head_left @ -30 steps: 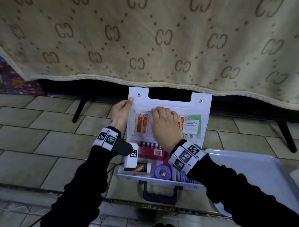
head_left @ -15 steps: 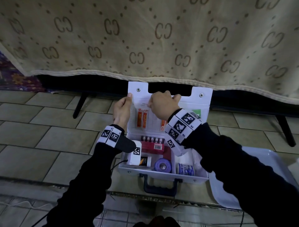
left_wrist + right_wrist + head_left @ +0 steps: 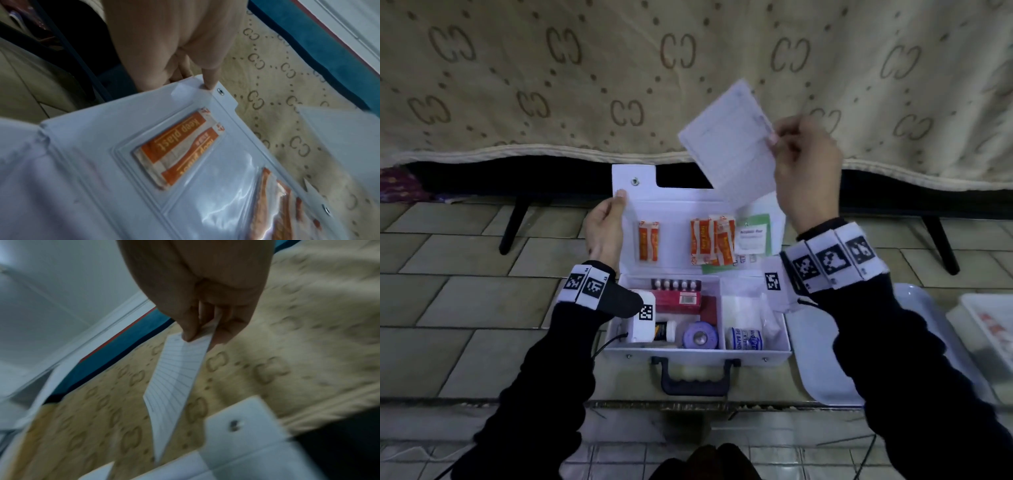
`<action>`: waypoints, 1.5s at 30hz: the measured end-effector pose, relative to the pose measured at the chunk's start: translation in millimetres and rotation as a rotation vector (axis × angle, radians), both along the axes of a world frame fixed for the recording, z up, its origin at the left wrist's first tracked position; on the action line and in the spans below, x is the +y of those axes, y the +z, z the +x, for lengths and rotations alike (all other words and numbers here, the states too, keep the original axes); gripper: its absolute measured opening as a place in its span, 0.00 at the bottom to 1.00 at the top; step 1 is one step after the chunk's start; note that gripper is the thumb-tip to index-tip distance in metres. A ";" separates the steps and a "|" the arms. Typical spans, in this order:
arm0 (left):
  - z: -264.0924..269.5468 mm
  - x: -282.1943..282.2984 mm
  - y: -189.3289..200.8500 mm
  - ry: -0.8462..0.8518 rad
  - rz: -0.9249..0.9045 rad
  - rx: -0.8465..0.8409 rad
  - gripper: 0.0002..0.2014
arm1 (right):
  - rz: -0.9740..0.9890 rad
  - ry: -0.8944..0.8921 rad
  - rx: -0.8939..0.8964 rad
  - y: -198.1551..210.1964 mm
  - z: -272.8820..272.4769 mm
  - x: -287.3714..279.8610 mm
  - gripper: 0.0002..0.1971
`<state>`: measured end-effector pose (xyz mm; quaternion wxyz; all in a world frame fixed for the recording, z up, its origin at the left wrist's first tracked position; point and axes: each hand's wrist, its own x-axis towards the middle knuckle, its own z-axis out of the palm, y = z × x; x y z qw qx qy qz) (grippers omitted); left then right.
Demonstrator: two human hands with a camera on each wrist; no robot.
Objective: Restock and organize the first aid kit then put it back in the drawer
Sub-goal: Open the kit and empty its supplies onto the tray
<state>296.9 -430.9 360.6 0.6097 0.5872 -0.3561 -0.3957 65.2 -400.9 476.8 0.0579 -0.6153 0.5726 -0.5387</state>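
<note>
On my feed, black sleeves covered both arms to the wrists. Each wrist wore a white band printed with black square markers, and a thin black cable trailed from the left one.

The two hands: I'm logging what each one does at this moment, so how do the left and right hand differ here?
The left hand sits low, gripping the left edge of the kit's open lid, thumb on its inner face; the right hand is raised above the kit, touching no part of it. The left steadies a rigid lid; the right pinches a loose lined paper sheet by one edge, tilted in the air. Both wear black sleeves and marker wristbands.
</note>
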 end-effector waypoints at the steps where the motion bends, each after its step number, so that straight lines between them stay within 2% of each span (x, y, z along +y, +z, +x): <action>1: -1.1 -1.1 -1.0 -0.011 -0.010 -0.025 0.14 | -0.009 -0.049 -0.029 -4.3 -19.8 9.9 0.08; 4: -7.4 -2.4 -1.0 -0.011 -0.031 -0.081 0.11 | 0.102 -0.190 -0.096 -37.9 -76.7 39.4 0.08; 7: -12.6 -2.2 0.2 0.010 -0.066 -0.094 0.11 | 0.314 -0.252 -0.066 -86.8 -117.5 73.6 0.12; 9: -12.5 -2.0 -0.2 0.026 -0.069 -0.094 0.10 | 0.534 -0.268 -0.023 -120.5 -130.4 95.3 0.15; 12: -13.5 0.2 -0.2 0.035 -0.063 -0.093 0.09 | 0.729 -0.300 0.006 -155.5 -132.4 114.0 0.18; 18: -19.0 3.5 4.2 0.037 -0.062 -0.120 0.06 | 0.898 -0.310 0.019 -180.1 -128.9 116.0 0.14; 20: -19.5 4.0 4.8 0.047 -0.051 -0.109 0.07 | 0.962 -0.330 0.092 -182.4 -122.6 116.6 0.19; 22: -20.0 4.8 5.1 0.057 -0.049 -0.104 0.12 | 1.002 -0.385 0.235 -179.8 -116.4 118.0 0.21; 26: -21.4 6.4 6.0 0.060 -0.057 -0.089 0.09 | 0.964 -0.348 0.414 -155.8 -108.2 111.4 0.23; 30: -20.5 7.4 8.1 0.061 -0.046 -0.077 0.09 | 0.626 -0.037 0.446 -102.4 -81.6 79.8 0.20; 34: -19.4 8.6 8.6 0.046 -0.050 -0.061 0.07 | 0.472 0.182 0.545 -67.9 -41.8 33.7 0.24; 38: -19.1 7.6 7.1 0.052 -0.049 -0.064 0.07 | 0.507 0.263 0.805 -66.0 -17.0 14.2 0.35; 40: -18.6 6.8 5.9 0.068 -0.047 -0.058 0.07 | 0.584 0.271 0.879 -73.0 -11.6 19.1 0.37; 43: -18.9 5.7 4.7 0.085 -0.062 -0.047 0.14 | 0.576 0.245 0.924 -84.5 -7.9 28.1 0.36; 45: -19.5 5.5 5.0 0.080 -0.063 -0.030 0.14 | 0.543 0.237 0.892 -86.8 -8.3 28.3 0.35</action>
